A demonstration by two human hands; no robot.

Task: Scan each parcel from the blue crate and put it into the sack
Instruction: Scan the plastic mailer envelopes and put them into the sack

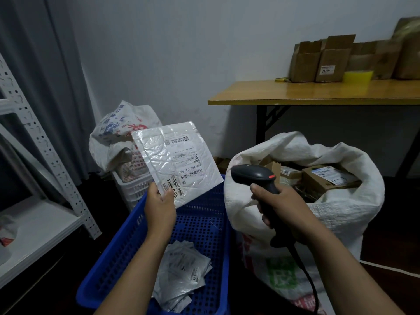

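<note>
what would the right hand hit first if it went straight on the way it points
Probably the white padded plastic mailer held up by the left hand: the right hand aims its black handheld scanner up-left at it. Depth is unclear, so it might miss.
</note>
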